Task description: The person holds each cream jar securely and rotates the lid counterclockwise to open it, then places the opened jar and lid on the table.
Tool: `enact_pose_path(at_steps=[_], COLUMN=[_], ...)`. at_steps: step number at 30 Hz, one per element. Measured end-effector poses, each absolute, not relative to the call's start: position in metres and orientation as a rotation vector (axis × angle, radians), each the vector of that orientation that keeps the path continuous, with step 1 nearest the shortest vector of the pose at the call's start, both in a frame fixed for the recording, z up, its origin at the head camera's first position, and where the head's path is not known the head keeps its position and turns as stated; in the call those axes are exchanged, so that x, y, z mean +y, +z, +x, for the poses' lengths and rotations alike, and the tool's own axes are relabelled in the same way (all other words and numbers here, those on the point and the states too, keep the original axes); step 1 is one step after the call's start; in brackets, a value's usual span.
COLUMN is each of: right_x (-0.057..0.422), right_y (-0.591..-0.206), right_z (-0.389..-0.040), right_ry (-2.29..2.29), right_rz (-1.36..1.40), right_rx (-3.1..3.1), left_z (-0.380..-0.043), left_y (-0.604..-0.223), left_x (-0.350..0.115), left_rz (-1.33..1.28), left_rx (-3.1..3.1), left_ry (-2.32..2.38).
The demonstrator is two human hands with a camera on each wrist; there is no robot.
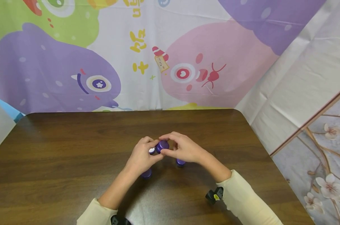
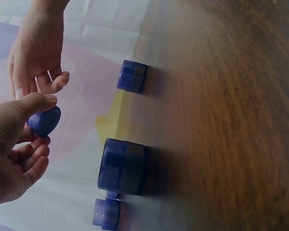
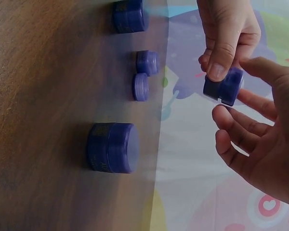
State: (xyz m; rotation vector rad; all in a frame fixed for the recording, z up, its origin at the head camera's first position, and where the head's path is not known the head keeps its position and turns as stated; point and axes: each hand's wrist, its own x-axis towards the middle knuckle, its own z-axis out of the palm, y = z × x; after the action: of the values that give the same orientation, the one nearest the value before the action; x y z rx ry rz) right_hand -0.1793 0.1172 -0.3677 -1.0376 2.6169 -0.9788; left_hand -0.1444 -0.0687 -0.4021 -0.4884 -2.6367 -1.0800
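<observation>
Above the surface, our left hand pinches the jar, our right hand its lid; both seem light, stiff; we should grip their sides.

Table, dark brown, wood-grained, far corners rounded: is spreading across the foreground. Cloth backdrop, white, creased: is hanging beyond the table, bearing green creature, purple creature, pink creature, yellow lettering. Blossom-patterned panel, greyish: is showing at far right, brown strip bordering it. Pale sheen: is lying on the table's near part.
</observation>
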Motion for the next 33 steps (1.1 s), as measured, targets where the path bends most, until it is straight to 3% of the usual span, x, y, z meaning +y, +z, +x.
enact_pose_path(at_steps=[33], right_x=[0.119], right_y=[-0.3628], right_z=[-0.1775], right_ry=[-0.975], right_rz=[-1.056], right_rx=[2.597], left_z=[-0.1451], left_y=[-0.4008], left_x=[-0.0679], left_rz=[-0.508], left_rx=[-2.628], left_ry=[-1.089])
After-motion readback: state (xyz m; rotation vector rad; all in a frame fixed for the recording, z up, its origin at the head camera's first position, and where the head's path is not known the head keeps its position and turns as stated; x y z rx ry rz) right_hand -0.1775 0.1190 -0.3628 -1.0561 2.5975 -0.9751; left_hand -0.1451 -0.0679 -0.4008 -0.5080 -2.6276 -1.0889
